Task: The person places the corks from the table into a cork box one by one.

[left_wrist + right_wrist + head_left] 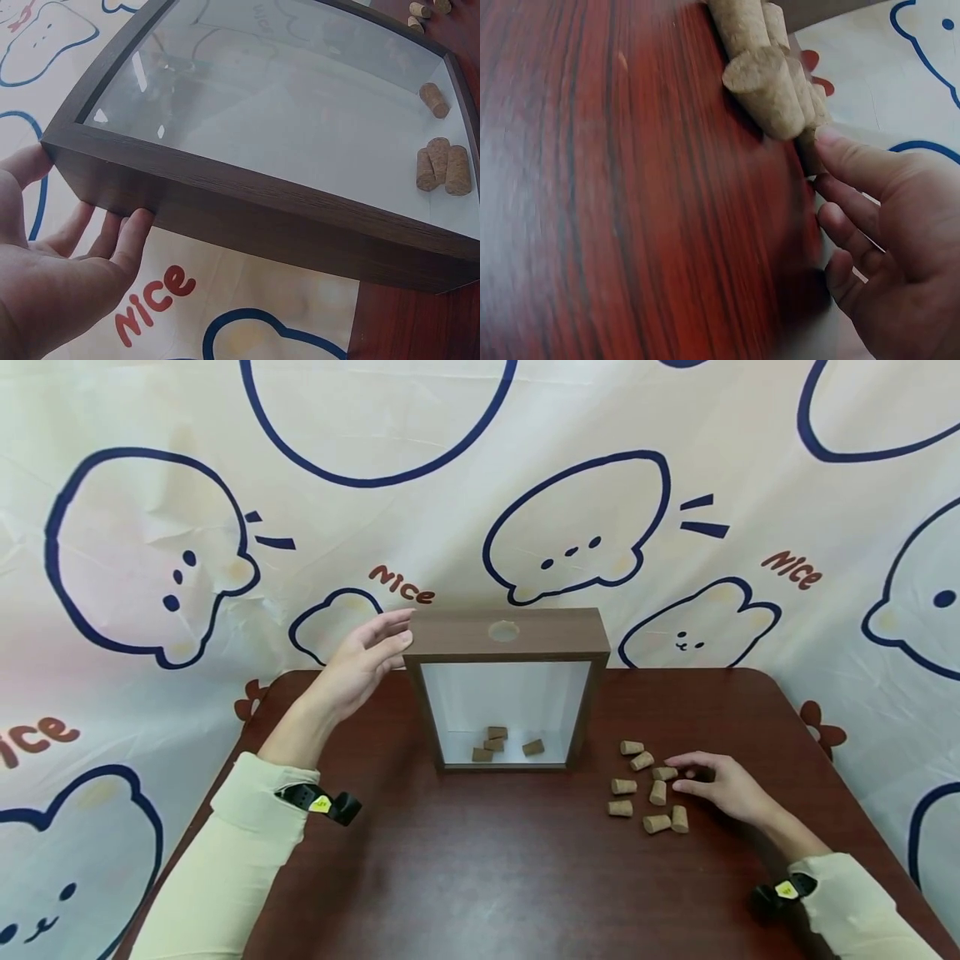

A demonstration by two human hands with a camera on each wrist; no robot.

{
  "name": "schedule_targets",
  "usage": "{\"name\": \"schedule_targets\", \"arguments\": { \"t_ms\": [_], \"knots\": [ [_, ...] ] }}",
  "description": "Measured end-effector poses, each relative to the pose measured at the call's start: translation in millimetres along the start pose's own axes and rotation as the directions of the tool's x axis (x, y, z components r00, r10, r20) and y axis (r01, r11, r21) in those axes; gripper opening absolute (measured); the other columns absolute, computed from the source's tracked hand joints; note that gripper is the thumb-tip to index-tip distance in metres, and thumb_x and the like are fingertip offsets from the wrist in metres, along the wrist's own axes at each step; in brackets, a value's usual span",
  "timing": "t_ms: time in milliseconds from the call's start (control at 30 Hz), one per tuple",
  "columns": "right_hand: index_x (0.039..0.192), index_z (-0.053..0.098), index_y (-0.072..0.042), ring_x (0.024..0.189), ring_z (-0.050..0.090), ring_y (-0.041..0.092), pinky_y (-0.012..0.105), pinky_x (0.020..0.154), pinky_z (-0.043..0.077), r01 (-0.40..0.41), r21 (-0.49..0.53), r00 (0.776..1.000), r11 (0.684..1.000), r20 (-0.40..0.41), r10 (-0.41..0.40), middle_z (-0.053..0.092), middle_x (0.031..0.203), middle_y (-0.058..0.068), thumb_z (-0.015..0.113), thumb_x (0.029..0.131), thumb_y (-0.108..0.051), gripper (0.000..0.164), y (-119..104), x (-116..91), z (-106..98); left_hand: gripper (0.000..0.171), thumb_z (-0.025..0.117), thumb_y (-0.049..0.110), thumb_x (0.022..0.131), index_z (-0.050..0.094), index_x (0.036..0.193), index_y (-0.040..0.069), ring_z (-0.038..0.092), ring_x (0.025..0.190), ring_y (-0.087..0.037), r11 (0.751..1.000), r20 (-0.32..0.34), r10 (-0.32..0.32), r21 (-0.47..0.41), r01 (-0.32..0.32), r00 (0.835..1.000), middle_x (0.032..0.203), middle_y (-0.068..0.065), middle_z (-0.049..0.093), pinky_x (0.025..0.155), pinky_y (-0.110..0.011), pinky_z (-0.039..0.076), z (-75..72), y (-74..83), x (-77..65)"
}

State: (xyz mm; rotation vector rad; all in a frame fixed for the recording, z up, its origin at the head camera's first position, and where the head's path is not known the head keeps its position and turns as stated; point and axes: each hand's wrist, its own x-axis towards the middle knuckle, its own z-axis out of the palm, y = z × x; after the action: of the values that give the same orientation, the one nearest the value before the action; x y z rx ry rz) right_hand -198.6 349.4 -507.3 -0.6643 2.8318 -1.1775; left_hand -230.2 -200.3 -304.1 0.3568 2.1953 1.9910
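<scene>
A brown wooden box [510, 642] with a clear front panel stands upright, and its top has a round hole [504, 631]. Several corks [482, 754] lie inside on its floor. With fingers extended, my left hand [367, 658] touches the box's upper left corner; in the left wrist view, its fingertips [137, 221] rest against the side. Right of the box, more corks [657, 824] lie scattered on the table. My right hand [720, 785] has thumb and forefinger on either side of one cork [663, 772]. A firm pinch is not visible.
The dark reddish-brown table [450, 868] has rounded far corners. Behind it hangs a pale cloth [420, 527] printed with blue cartoon outlines. A wrist camera [341, 807] is strapped to the left arm, another camera [772, 897] to the right.
</scene>
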Motion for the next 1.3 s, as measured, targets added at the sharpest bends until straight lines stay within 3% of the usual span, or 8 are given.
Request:
{"name": "schedule_targets", "arguments": {
  "t_ms": [500,967,1167,1300],
  "knots": [
    [0.106,0.075,-0.015,0.080,0.055,0.005,0.025,0.069,0.047,-0.032,-0.118,0.997,0.992,-0.070,0.024,0.067,0.094,-0.006,0.080,0.088,-0.011,0.019,-7.0,3.7,6.0,0.059,0.052,0.022,0.106,0.031,0.158,0.005,0.031,0.144,-0.025,1.000,0.006,0.002,-0.018,-0.002,1.000,0.160,-0.013,0.031,0.113,-0.037,0.033,1.7,-0.3,3.1],
    [0.106,0.074,-0.013,0.078,0.055,0.008,0.024,0.067,0.045,-0.080,-0.087,0.993,0.993,-0.094,0.071,0.064,0.087,-0.003,0.078,0.091,-0.012,0.015,-16.9,-9.7,-15.8,0.059,0.052,0.022,0.105,0.031,0.158,0.005,0.031,0.144,-0.026,1.000,0.005,0.003,-0.012,-0.003,1.000,0.160,-0.013,0.031,0.112,-0.037,0.034,1.8,-0.1,1.7],
    [0.110,0.074,-0.011,0.080,0.055,0.007,0.022,0.067,0.047,-0.079,-0.076,0.990,0.994,-0.120,0.069,0.066,0.092,0.000,0.075,0.093,-0.010,0.017,-19.9,-12.4,-29.5,0.059,0.051,0.021,0.106,0.030,0.158,0.004,0.031,0.145,-0.026,1.000,0.003,0.005,-0.012,-0.005,1.000,0.160,-0.014,0.030,0.110,-0.034,0.035,1.3,0.8,0.6],
    [0.123,0.069,-0.005,0.083,0.058,0.007,0.022,0.068,0.048,-0.034,-0.046,0.994,0.998,-0.108,0.029,0.070,0.105,0.006,0.070,0.096,-0.007,0.027,-27.5,-11.7,-36.4,0.060,0.051,0.021,0.106,0.030,0.158,0.004,0.030,0.145,-0.026,1.000,0.005,0.007,-0.012,-0.007,1.000,0.160,-0.014,0.030,0.112,-0.038,0.033,0.9,0.3,0.4]
  ]
}}
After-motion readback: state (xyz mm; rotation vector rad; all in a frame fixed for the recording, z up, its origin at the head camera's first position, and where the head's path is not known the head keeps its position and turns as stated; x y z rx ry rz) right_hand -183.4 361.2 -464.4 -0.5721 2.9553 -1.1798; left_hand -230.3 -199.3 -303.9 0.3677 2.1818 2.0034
